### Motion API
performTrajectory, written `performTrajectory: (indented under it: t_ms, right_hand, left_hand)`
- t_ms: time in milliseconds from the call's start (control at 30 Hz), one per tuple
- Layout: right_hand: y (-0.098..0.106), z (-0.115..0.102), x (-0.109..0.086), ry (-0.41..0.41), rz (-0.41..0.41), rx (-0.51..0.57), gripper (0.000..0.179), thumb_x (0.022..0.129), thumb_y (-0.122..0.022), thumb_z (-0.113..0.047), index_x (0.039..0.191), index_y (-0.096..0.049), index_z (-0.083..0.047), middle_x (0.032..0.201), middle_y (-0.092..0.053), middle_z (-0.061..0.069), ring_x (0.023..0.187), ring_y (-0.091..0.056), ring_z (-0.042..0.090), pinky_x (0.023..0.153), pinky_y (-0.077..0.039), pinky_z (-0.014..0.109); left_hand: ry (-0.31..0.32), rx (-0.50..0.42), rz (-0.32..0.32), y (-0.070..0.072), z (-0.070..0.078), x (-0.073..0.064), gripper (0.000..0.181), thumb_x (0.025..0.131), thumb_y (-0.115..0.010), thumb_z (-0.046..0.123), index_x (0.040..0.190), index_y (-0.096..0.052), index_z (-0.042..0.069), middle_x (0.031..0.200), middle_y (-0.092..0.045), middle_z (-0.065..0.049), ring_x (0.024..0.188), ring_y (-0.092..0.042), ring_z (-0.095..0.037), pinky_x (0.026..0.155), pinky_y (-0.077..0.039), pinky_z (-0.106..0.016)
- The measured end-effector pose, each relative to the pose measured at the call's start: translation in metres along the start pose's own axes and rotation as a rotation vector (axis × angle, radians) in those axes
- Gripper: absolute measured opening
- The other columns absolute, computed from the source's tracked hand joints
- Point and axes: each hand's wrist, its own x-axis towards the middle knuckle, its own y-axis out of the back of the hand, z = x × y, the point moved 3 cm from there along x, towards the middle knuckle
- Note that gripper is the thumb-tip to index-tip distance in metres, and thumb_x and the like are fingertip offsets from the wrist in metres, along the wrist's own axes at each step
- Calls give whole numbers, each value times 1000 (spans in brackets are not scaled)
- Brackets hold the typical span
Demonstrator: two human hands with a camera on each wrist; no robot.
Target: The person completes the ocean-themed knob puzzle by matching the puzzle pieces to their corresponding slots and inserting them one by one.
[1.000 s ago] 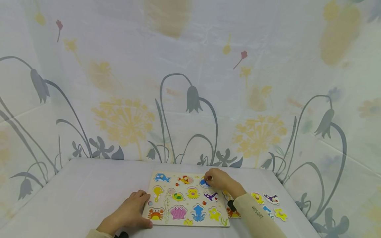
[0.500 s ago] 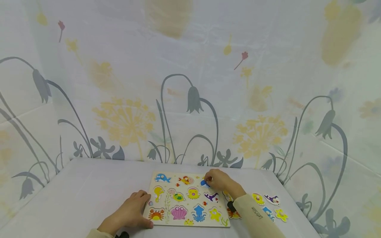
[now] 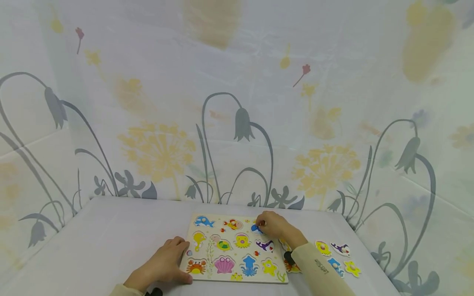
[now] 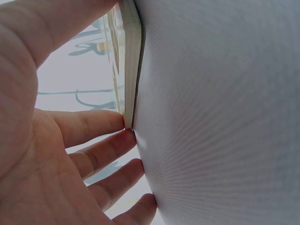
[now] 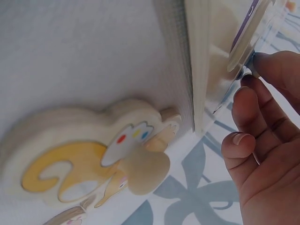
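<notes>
The right hand (image 3: pixel 272 225) pinches the knob of a blue fish piece (image 3: pixel 255 228) at the far right of the puzzle board (image 3: pixel 207 250); the left hand (image 3: pixel 163 263), fingers relaxed, steadies the board's near-left edge. Seating the piece seems under way; next it likely needs aligning with its recess

Pale wooden puzzle board (image 3: pixel 207 250), matt woven tablecloth (image 3: pixel 111 238)
</notes>
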Motion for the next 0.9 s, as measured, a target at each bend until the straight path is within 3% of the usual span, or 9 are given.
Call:
performTrajectory:
  t_ms: [500,900]
  right_hand:
    - [0,2,-1,-26,-7,10,13,88,-67,-15,100,-70,-17,86,-56,-6,80,-51,15,79,-49,35]
    - [23,16,-25,0,74,27,17,87,-69,-14,104,-69,-11,87,-58,-6,78,-50,13,75,-48,35]
  left_hand:
    - [13,12,11,1,1,-1,98,54,-89,49,129,-54,-4,125,-50,-15,116,-44,-36,101,-36,-57]
    - [6,10,13,1,2,-2,98,55,-89,49,129,-53,-4,124,-50,-14,117,-44,-36,101,-36,-56]
